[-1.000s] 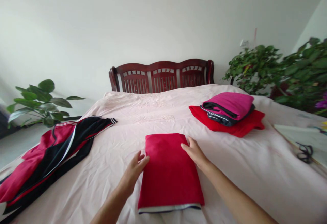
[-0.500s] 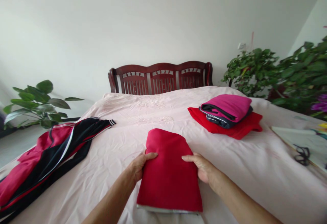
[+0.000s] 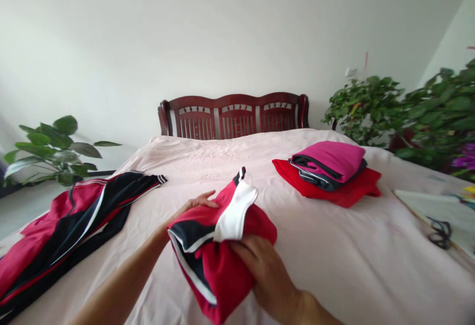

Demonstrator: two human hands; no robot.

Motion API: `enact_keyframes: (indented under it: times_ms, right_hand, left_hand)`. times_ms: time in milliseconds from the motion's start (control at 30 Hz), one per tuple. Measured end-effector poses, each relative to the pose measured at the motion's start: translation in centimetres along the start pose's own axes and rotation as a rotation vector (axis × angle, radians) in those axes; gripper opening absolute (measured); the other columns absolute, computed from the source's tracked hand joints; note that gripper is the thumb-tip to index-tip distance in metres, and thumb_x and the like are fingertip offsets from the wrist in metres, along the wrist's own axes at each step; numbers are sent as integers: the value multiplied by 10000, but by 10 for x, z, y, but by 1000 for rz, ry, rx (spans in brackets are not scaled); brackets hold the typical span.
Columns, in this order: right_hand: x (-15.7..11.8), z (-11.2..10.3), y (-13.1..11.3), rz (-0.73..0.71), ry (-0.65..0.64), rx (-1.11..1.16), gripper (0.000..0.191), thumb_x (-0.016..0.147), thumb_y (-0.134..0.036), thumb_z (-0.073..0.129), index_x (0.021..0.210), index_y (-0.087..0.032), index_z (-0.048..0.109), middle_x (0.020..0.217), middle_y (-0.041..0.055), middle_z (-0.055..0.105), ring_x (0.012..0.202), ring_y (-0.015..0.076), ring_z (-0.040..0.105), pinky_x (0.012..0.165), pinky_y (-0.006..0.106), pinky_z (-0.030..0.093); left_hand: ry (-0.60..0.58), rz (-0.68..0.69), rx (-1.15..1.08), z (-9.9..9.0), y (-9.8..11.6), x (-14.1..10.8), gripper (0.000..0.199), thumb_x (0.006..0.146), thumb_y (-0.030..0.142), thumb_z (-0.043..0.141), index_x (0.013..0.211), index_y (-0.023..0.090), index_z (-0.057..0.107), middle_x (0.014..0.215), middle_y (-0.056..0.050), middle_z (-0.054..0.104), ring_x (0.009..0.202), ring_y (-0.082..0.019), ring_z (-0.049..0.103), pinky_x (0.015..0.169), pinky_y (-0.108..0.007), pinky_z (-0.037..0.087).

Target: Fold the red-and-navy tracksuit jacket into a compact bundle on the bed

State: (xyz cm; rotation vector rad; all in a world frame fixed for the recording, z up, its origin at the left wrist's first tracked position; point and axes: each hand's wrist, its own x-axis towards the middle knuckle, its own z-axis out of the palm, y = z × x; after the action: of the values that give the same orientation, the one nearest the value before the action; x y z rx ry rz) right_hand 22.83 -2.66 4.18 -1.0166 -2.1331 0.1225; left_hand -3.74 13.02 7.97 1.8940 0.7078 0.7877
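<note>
A folded red garment point(image 3: 256, 221) with navy and white panels, apparently a track jacket, lies on the bed in front of me. A white flap crosses its top, and its near left side gapes along a white-trimmed edge. My left hand point(image 3: 198, 202) rests at the garment's far left side with fingers stretched out; part of the hand is hidden behind the cloth. At the near right, my right hand point(image 3: 265, 270) is closed on the garment, its fingertips tucked into the fold beneath the white flap.
A red and navy tracksuit piece point(image 3: 79, 221) lies spread at the left. Folded clothes point(image 3: 330, 159) sit stacked on a red cloth point(image 3: 356, 186) at the right. Black-handled scissors point(image 3: 440, 233) lie farther right. Beyond the bedspread point(image 3: 326, 246) are a wooden headboard point(image 3: 237, 117) and plants point(image 3: 365, 107).
The red garment has been turned over and around, so its white flap and navy panels show. My right hand has moved nearer and changed its grip; my left hand has shifted slightly farther away, fingers extended.
</note>
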Motion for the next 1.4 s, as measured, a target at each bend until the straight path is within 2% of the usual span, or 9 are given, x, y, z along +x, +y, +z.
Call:
enact_keyframes:
  times_ms: [133,300,433,533,667,867,1000,1200,1400]
  right_hand:
    - [-20,24,-2,-22,-413,18,648,700,-71,540,1323,-232,613,1327,68,644,1272,266,527,1130,445,379]
    - [6,-2,29,226,-154,313,556,627,2,394,985,-231,749,988,19,757,946,172,688,896,314,534]
    - [41,-10,72,385,85,147,539,738,-2,369,1107,-217,699,1063,49,733,848,165,703,815,315,566]
    - [64,-5,99,284,44,-57,661,780,23,368,1357,-235,564,1384,74,588,1156,181,630,964,328,521]
    - [92,6,117,160,-88,-236,768,770,48,398,1489,-221,420,1592,79,346,1386,207,433,1096,367,422]
    - [120,8,115,192,-230,-239,395,818,-49,492,1065,-245,729,1103,47,717,1082,193,634,938,294,489]
    - [101,1,111,262,-101,-184,380,803,-48,471,1027,-220,725,1079,61,710,1041,191,640,912,285,481]
    - [50,0,112,298,-153,64,322,855,-139,482,1003,-242,748,1025,43,738,963,196,673,883,312,506]
    - [41,-8,100,220,-183,60,391,928,-220,487,1281,-271,649,1232,52,686,1164,202,605,1027,353,451]
  left_hand:
    - [98,-156,222,-9,-41,-46,425,784,513,657,1069,219,770,1314,-103,674,1341,-332,506,1124,-503,391]
    - [329,-110,521,7,-16,-88,363,925,355,450,1125,254,736,1318,-93,663,1248,-271,592,1066,-481,460]
    - [230,-16,868,52,26,-107,542,821,168,566,1317,384,605,1405,-15,595,1350,-263,480,1110,-479,418]
    - [227,-67,1020,76,37,-111,760,689,18,526,1363,367,563,1385,-26,594,1295,-263,512,1073,-467,439]
    - [274,-210,1079,80,37,-105,575,751,17,475,1202,315,672,1144,-49,670,1065,-243,604,931,-424,490]
    - [458,-248,855,59,34,-107,307,830,98,469,984,268,673,992,-20,645,936,-201,616,812,-335,490]
    - [511,-182,729,60,21,-122,278,829,92,463,965,260,638,999,-13,626,915,-181,617,795,-312,499]
    - [400,-82,807,76,9,-146,237,880,133,509,1004,281,646,1003,-20,652,941,-196,622,823,-330,521]
    - [321,39,1011,84,21,-146,184,883,166,555,984,286,650,1026,-20,680,933,-212,643,839,-360,523]
